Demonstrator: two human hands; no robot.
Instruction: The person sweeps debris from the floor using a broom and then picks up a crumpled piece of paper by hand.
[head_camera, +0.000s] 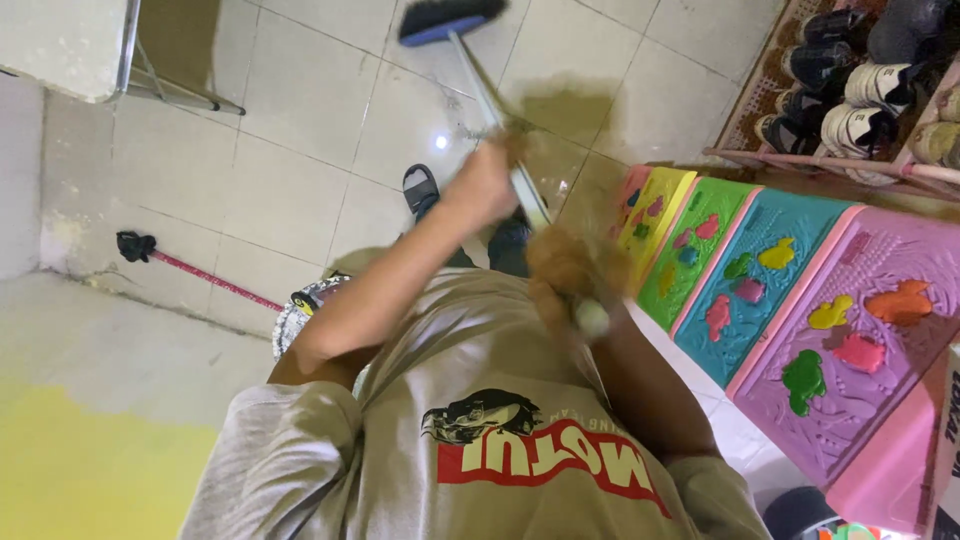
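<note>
Tiled floor (300, 130), pale and glossy, with a damp-looking darker patch (565, 105) near the top and a light reflection beside it. Broom (452, 20): dark bristle head with blue band at the top of the frame, resting on or just above the tiles; its pale handle (495, 110) runs down toward the person's chest.

Left hand (487, 180) is wrapped round the handle partway down. Right hand (565, 275) is clamped on the top end, close to the chest. Hands apart along the shaft, both blurred by motion, so exact finger placement is unclear. A sandalled foot (420, 187) shows just beside the handle.

Outward: colourful plastic drawer unit (790, 290) on the right, very near the right elbow. Shoe rack (860, 90) beyond it. A red-handled tool (200, 275) lies on the floor to the left; metal frame legs (170, 90) at upper left.

Risks, as judged: a fast stroke could knock the elbow or handle end into the drawers. If that patch is wet, the sandal could slip. A wide sweep might catch the rack or scatter shoes.
</note>
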